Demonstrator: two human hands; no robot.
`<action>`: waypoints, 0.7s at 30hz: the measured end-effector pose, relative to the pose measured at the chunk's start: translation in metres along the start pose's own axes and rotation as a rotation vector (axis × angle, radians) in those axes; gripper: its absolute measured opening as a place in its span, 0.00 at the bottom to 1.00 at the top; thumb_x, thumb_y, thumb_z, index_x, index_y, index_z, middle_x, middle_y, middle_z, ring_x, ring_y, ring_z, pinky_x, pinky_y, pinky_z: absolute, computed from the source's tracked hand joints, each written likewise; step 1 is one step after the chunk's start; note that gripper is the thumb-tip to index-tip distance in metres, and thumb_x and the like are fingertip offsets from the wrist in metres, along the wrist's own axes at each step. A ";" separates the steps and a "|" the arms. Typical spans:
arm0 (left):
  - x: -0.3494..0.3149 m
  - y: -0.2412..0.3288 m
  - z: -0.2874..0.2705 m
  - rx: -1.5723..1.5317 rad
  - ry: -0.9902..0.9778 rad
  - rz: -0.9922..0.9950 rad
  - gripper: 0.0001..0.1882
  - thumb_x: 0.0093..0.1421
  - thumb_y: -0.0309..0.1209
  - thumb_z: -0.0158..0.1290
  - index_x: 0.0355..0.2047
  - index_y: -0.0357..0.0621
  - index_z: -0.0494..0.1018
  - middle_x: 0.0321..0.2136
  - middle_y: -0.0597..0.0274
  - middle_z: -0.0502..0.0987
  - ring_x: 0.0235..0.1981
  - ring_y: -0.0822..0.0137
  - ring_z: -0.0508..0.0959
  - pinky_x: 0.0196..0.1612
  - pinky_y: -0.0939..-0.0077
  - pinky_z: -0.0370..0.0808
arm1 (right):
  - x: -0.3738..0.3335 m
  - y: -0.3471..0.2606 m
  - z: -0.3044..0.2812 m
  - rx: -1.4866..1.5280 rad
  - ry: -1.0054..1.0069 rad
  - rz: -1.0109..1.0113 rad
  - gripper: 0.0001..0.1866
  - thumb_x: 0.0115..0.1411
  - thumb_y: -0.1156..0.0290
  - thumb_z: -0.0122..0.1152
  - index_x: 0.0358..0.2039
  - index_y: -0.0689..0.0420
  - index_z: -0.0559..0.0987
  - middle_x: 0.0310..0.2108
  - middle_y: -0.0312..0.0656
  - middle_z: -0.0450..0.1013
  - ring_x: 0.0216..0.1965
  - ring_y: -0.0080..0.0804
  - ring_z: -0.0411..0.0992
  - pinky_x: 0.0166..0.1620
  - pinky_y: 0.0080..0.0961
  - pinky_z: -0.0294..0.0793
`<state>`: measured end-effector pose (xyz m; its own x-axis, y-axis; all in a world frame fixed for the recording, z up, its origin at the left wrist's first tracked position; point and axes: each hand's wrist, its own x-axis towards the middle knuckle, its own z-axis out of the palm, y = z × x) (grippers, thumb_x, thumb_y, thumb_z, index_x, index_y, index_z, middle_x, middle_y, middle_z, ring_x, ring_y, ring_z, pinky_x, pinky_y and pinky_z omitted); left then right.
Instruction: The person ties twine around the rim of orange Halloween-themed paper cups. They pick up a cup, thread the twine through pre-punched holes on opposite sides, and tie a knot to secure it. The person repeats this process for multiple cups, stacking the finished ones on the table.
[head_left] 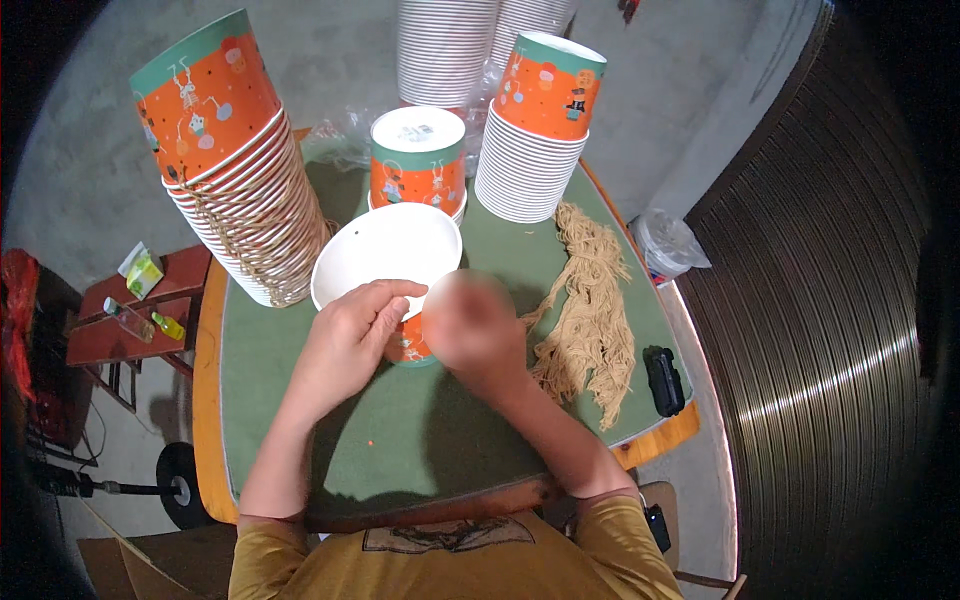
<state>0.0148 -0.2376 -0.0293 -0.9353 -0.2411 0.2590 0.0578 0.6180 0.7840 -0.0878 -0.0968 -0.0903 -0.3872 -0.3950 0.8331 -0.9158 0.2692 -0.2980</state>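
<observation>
Frame centre: my left hand [350,340] fingers closed on cup [385,262] rim; right hand [470,325] blurred, grip unclear. Upper left: one stack [240,190] string-tied; others loose; string bundle [590,310] on worktop [420,440].

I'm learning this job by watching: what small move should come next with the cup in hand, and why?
Probably steady the cup before anything else: it lies tilted, mouth toward the camera, the left hand on its rim, the right hand blurred beside it. The twine lies just right, within easy reach.
</observation>
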 end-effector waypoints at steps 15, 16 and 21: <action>0.001 -0.022 0.015 -0.132 -0.273 -0.078 0.11 0.65 0.34 0.49 0.34 0.36 0.71 0.24 0.59 0.74 0.26 0.70 0.71 0.33 0.72 0.70 | -0.024 -0.014 -0.019 -0.034 -0.089 0.027 0.09 0.46 0.74 0.66 0.27 0.52 0.75 0.34 0.34 0.70 0.26 0.30 0.75 0.26 0.26 0.76; 0.000 -0.020 0.017 -0.119 -0.256 -0.077 0.11 0.65 0.34 0.48 0.34 0.36 0.70 0.24 0.59 0.74 0.26 0.70 0.71 0.32 0.72 0.70 | -0.024 -0.014 -0.018 0.003 -0.090 0.049 0.07 0.48 0.73 0.65 0.27 0.53 0.75 0.32 0.35 0.71 0.26 0.30 0.75 0.26 0.26 0.76; -0.005 -0.011 0.021 -0.119 -0.276 -0.157 0.09 0.65 0.33 0.47 0.34 0.38 0.70 0.23 0.59 0.73 0.26 0.70 0.71 0.32 0.72 0.70 | -0.027 -0.010 -0.027 0.709 -0.270 0.711 0.05 0.60 0.71 0.54 0.29 0.57 0.73 0.21 0.39 0.71 0.22 0.28 0.73 0.26 0.27 0.72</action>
<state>0.0120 -0.2277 -0.0512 -0.9943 -0.1043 -0.0200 -0.0692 0.4939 0.8668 -0.0651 -0.0655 -0.0970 -0.7933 -0.5544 0.2518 -0.2854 -0.0268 -0.9580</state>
